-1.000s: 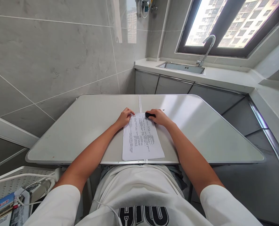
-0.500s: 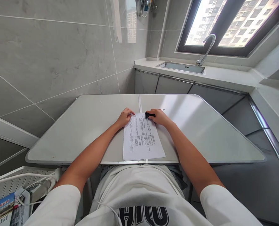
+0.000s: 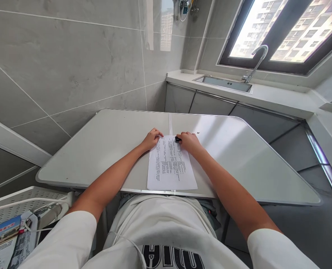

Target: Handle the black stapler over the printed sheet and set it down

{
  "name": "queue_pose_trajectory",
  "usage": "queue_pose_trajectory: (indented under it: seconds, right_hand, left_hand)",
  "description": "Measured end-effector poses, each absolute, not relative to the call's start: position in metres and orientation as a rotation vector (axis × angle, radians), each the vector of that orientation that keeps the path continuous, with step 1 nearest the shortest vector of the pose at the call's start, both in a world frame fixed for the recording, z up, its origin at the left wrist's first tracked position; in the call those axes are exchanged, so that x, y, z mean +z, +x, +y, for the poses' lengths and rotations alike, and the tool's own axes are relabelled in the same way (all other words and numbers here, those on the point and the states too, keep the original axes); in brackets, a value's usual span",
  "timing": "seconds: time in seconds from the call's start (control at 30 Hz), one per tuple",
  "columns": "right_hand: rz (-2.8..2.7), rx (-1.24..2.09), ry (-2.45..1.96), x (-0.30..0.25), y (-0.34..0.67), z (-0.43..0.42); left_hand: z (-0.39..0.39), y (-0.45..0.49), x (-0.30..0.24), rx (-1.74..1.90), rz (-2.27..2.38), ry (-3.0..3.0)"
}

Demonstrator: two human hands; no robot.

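The printed sheet (image 3: 171, 172) is smooth, matt white paper. The small black stapler-like tool (image 3: 178, 139) looks like plastic. The folding table (image 3: 238, 160) has a smooth, pale top with a soft gloss and metal-looking trim. Grey wall tiles (image 3: 84, 56) are polished, throwing bright reflections. The faucet (image 3: 262, 56) is shiny chrome, the sink (image 3: 216, 82) steel, the basket (image 3: 39, 193) perforated white plastic, the T-shirt (image 3: 62, 239) matt cloth.

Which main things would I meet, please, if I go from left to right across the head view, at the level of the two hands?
Gray wall tile → left hand → printed sheet of paper → small black object → right hand holding it → gray cabinet front.
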State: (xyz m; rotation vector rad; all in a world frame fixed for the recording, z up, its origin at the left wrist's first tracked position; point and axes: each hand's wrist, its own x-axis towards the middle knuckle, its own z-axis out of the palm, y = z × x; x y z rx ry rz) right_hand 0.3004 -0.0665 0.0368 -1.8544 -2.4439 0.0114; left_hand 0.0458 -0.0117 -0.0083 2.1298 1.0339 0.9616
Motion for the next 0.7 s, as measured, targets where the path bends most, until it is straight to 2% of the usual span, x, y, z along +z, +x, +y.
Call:
queue_pose_trajectory:
  seconds: [0.3,0.47,0.7]
  right_hand:
    - [-2.535,-0.017,-1.784,0.039,0.296,-0.069]
    - [-2.319,0.218,-1.514,0.026,0.337,-0.066]
    - [-2.061,0.233,-1.754,0.025,0.371,-0.059]
  left_hand:
    - [-0.013,0.044,-0.008,0.941,1.080,2.196]
    - [-0.014,0.045,-0.007,0.882,1.055,2.265]
    - [-0.015,0.048,-0.005,0.829,1.076,2.308]
